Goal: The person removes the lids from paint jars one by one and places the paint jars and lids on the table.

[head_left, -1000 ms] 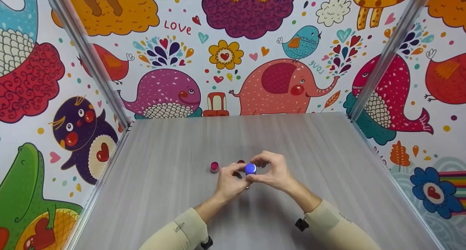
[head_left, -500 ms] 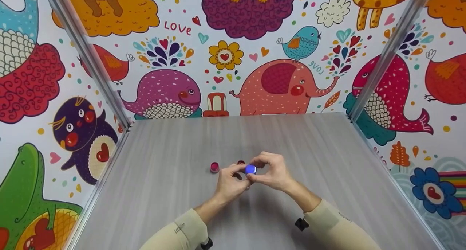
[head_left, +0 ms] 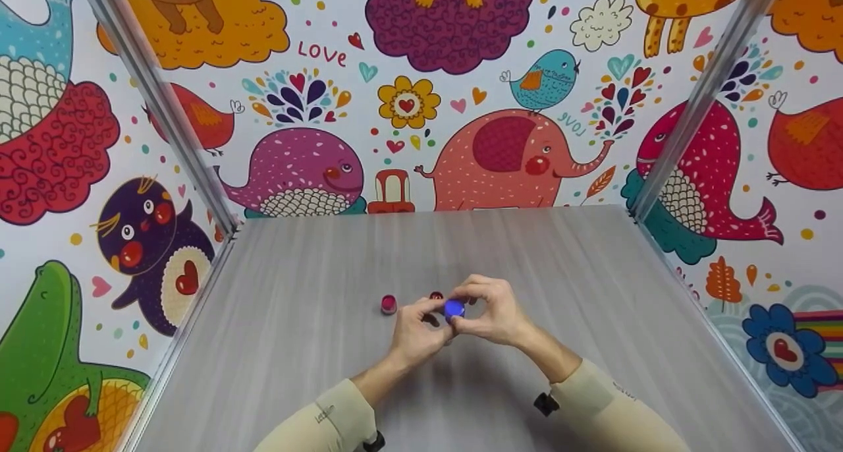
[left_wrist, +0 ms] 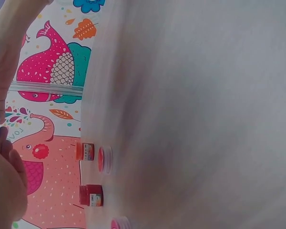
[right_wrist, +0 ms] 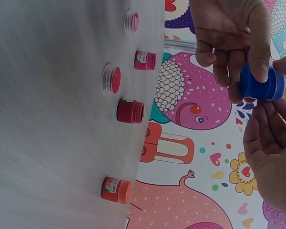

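A small blue paint jar (head_left: pixel 454 309) is held up between both hands above the table. My left hand (head_left: pixel 418 333) grips the jar's body, its thumb across the side in the right wrist view. My right hand (head_left: pixel 495 310) pinches the blue lid (right_wrist: pixel 278 87) at the jar's upper end. Beyond the hands stand an uncapped red paint jar (right_wrist: pixel 130 111) and a pink one (right_wrist: pixel 145 60). A red lid (right_wrist: pixel 112 79) and a pink lid (right_wrist: pixel 131 21) lie nearer me. An orange jar (right_wrist: pixel 117 190), hidden in the head view, stands to the right with its lid on.
The grey wood-grain table (head_left: pixel 316 261) runs back to a wall (head_left: pixel 395 56) printed with cartoon animals. Metal profiles (head_left: pixel 171 122) line the corners. Both sleeves (head_left: pixel 329 419) reach in from the front edge.
Both hands stay almost in place around the blue jar. Its round top now faces the head camera a little more, and the head view has shifted slightly.
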Demonstrator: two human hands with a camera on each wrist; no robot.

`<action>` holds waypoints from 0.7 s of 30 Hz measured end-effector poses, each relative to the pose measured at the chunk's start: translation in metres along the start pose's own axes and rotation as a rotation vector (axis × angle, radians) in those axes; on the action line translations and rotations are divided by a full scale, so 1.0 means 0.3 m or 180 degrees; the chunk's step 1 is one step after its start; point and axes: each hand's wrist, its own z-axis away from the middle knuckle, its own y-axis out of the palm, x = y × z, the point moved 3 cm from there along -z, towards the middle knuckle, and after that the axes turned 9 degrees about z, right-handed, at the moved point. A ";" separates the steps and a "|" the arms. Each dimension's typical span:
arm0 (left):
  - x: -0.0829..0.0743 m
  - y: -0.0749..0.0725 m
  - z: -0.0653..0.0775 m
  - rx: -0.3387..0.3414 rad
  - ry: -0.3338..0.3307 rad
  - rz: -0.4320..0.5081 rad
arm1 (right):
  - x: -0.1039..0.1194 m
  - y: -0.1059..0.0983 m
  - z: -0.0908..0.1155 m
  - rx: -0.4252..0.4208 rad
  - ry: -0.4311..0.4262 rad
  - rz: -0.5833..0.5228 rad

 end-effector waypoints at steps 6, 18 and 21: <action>0.003 0.003 0.005 0.0089 0.0155 0.0005 | -0.003 0.001 0.000 0.0057 -0.0118 -0.0111; -0.010 0.008 0.008 0.0277 0.0228 0.0117 | -0.013 -0.022 -0.007 0.0299 -0.0314 -0.0189; -0.010 0.010 0.008 0.0320 0.0234 0.0184 | -0.013 -0.026 -0.009 0.0350 -0.0288 -0.0212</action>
